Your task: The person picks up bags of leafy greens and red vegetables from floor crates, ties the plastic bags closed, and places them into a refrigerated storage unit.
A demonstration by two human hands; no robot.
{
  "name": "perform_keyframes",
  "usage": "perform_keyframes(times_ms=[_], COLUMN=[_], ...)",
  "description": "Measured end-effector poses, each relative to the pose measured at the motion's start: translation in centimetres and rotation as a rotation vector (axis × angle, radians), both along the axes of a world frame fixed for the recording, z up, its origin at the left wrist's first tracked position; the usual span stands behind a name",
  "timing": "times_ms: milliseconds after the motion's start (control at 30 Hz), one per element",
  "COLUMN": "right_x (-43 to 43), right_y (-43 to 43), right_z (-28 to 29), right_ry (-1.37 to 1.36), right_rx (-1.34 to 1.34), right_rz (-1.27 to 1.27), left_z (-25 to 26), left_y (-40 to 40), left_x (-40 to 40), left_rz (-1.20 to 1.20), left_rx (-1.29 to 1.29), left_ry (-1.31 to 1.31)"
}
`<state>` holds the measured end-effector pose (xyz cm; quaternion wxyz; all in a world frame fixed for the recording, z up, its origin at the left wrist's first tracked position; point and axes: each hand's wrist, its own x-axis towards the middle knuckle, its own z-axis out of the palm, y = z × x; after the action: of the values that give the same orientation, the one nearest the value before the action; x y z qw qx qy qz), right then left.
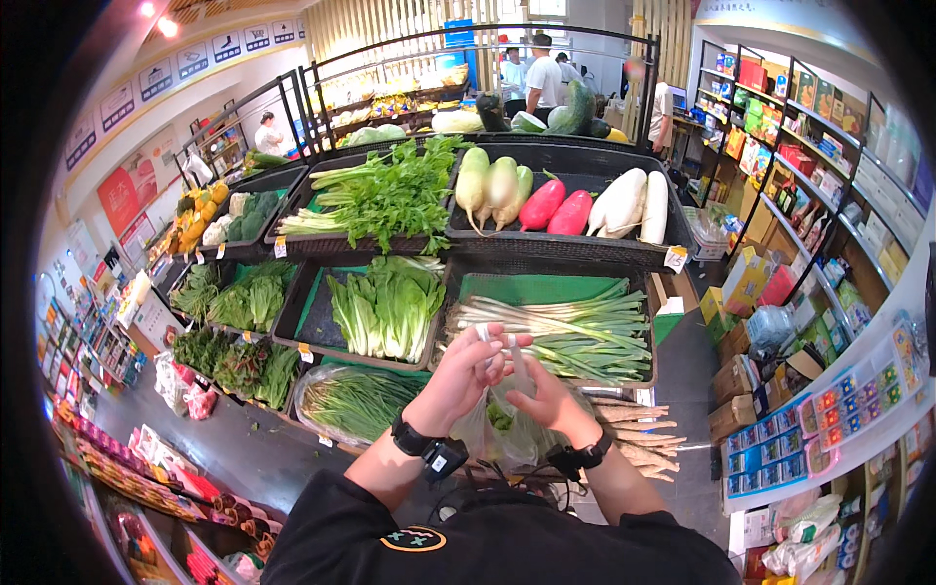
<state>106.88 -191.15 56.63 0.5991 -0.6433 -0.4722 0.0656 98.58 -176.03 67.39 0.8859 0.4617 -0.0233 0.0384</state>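
My left hand (464, 365) and my right hand (542, 395) are raised close together at the front of a vegetable rack. Both have their fingers bent around the gathered top of a clear plastic bag (479, 431); a pale twisted strip of it stands up between them. The bag hangs below my hands, with green leaves (499, 417) showing inside. Black bands with small devices are on both wrists. Just beyond my hands lie scallions (585, 322) in a black crate. My forearms and sleeves cover part of the bag.
Leafy lettuce (387, 314) and garlic chives (358, 398) lie to the left, long pale roots (636, 431) to the right. Celery (395, 190) and radishes (545, 205) fill the upper crates (468, 252). Stocked shelves (812, 190) line the right side. Several people stand at the back.
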Motion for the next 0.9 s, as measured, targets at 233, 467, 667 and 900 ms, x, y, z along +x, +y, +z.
perform_keyframes(times_ms=[233, 467, 667, 900], right_x=[0.6, 0.7, 1.5, 1.6], right_y=[2.8, 5.8, 5.6, 5.8], right_z=[-6.0, -7.3, -11.3, -9.4], right_ry=[0.726, 0.249, 0.338, 0.605], right_rx=[0.113, 0.128, -0.082, -0.101], right_rz=[-0.010, -0.391, 0.062, 0.130], left_z=[-4.0, -5.4, -8.6, -7.2], left_y=[4.3, 5.1, 1.4, 0.4], left_x=[1.5, 2.0, 5.1, 3.8], left_rz=[0.022, 0.157, 0.234, -0.038], left_rx=[0.341, 1.437, 1.432, 1.510], left_ry=[0.037, -0.094, -0.098, -0.120])
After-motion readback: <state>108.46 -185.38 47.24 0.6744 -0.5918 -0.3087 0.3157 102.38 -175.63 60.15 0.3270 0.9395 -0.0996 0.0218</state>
